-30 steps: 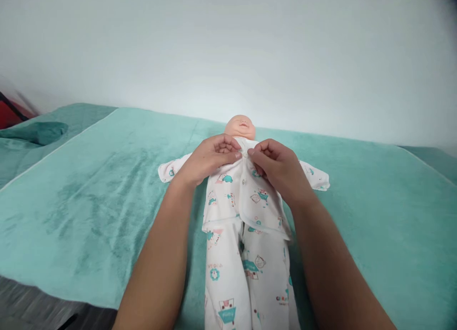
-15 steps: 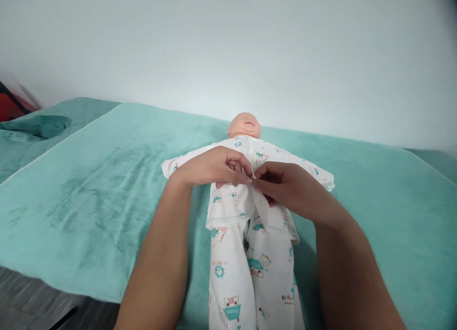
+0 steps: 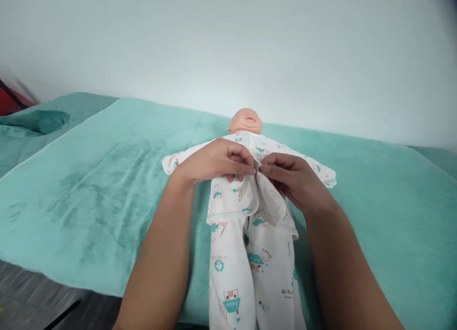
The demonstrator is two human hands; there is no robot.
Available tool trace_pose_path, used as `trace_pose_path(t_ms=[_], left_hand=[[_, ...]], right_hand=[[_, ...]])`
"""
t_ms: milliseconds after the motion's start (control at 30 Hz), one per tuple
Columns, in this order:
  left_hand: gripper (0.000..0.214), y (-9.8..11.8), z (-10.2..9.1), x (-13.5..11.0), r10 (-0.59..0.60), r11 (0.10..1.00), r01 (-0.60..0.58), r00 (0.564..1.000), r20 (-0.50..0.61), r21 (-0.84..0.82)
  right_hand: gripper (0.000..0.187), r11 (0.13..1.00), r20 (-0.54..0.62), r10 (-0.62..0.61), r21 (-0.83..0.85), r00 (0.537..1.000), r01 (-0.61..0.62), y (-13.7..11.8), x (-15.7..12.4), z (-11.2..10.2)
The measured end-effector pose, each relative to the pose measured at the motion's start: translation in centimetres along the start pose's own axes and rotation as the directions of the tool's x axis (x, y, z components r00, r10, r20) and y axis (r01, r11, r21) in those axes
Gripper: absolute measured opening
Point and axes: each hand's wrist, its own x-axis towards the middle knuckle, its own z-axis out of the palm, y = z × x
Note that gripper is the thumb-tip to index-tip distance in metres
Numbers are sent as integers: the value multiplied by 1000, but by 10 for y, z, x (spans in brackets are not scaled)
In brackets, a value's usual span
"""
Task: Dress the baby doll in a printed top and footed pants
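A baby doll (image 3: 246,121) lies on its back with its head away from me and its sleeves spread to both sides. It wears a white baby shirt (image 3: 232,201) and white trousers (image 3: 232,268), both printed with small teal and pink figures. At the middle of the chest, my left hand (image 3: 226,161) pinches one front edge of the shirt between thumb and forefinger. Close beside it, my right hand (image 3: 291,175) pinches the other front edge, whose lower corner is folded back. Whether a fastener lies between the fingertips is hidden.
A teal plush cover (image 3: 89,201) spreads under the doll, with a bunched fold (image 3: 39,122) at the far left. Behind it rises a white wall (image 3: 228,49). A red object (image 3: 10,101) stands at the left edge. Grey flooring (image 3: 32,296) shows at lower left.
My right hand has shifted slightly up and right, parting a little from the left. The shirt's front edges have opened more, and the folded-back corner shows wider.
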Motion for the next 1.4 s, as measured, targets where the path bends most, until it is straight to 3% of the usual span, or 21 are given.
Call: trace_pose_path(t_ms=[267,467,800,1100,1400], left_hand=[[8,-3,4,1,-44,981,40,999,-17,-192],[15,-10,5,3,-9,963,1,999,-31,-268],[17,-10,6,6,20,966,-23,1000,-14,-258],[18,-6,8,5,-62,979,51,997,-46,-199],[21,-3,4,0,-64,986,63,998,-3,-157]], right_hand=[[32,999,0,1,-42,1000,-1,-3,-1,2],[36,996,-11,22,-81,1000,-23,-4,-1,2],[34,998,98,61,-14,993,-59,-7,-2,-1],[23,992,97,70,-112,993,-59,-8,-2,-3],[21,974,58,85,-214,995,-71,-13,-5,6]])
